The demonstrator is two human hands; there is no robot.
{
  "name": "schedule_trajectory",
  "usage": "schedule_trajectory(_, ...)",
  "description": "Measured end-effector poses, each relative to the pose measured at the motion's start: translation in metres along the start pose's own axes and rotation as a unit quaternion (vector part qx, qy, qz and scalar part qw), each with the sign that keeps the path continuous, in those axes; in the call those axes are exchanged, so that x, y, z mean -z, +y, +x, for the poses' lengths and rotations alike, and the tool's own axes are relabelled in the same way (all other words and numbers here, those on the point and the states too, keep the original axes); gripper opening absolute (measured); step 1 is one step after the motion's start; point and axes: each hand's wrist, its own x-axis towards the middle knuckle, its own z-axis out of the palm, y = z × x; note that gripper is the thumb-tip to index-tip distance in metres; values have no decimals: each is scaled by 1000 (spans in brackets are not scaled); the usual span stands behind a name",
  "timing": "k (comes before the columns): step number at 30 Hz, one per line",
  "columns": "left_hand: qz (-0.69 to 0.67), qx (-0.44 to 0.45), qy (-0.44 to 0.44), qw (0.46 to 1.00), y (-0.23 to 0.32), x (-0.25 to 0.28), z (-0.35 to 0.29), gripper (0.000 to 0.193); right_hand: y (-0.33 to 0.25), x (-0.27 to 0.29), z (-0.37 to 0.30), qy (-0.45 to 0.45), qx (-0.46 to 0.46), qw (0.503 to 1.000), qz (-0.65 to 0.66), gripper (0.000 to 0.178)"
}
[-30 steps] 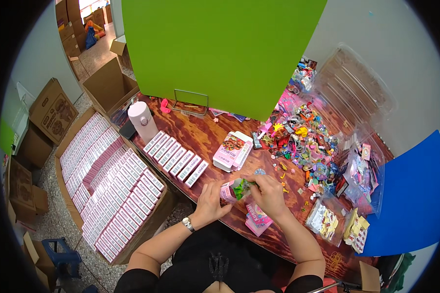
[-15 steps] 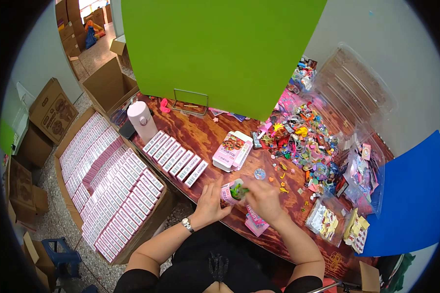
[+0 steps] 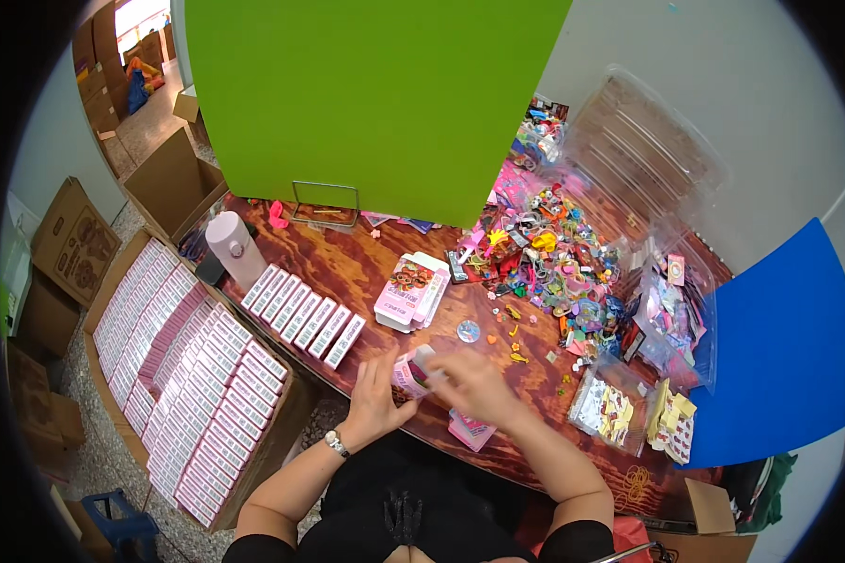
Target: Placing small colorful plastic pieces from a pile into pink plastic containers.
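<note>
My left hand (image 3: pixel 374 405) is wrapped round a small pink-and-white carton (image 3: pixel 407 375), its open end tipped toward the right. At that open end, the fingers of my right hand (image 3: pixel 483 387) are pinched together beside a pale flap. Whatever they hold is hidden or too small to make out. Pink cards or flat packs (image 3: pixel 470 432) lie below my right wrist. Farther off rests a group of pink-and-white boxes (image 3: pixel 407 293) with a food picture on top. Left of them runs a row of closed pink-and-white boxes (image 3: pixel 302 317) along the table edge.
A large cardboard box (image 3: pixel 282 413) full of similar boxes stands at the left. Near it is a pink bottle (image 3: pixel 235 246). A heap of colourful trinkets (image 3: pixel 573 267) covers the right back. Sticker packs (image 3: pixel 606 413) and a blue sheet (image 3: pixel 784 357) are farther right. A green panel (image 3: pixel 366 103) rises behind.
The view has shifted, so the scene sits farther left. The green item that showed in the carton's mouth is out of sight. My right fingers remain at the open end.
</note>
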Motion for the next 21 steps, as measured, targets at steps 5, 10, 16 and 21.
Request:
schedule_trajectory(5, -16, 27, 1, 999, -1, 1, 5, 86, 102, 18, -21, 42, -68, 970, -230, 30)
schedule_trajectory(10, -33, 22, -6, 999, 5, -5, 6, 87, 128, -4, -47, -62, -97, 933, -342, 29)
schedule_trajectory(16, -17, 21, -4, 1000, 4, -9, 3, 88, 98, 15, -34, 38, -114, 975, -186, 31)
schedule_trajectory(21, -40, 25, -13, 999, 20, -21, 15, 86, -1, 23, -19, 81, -207, 964, 144, 23)
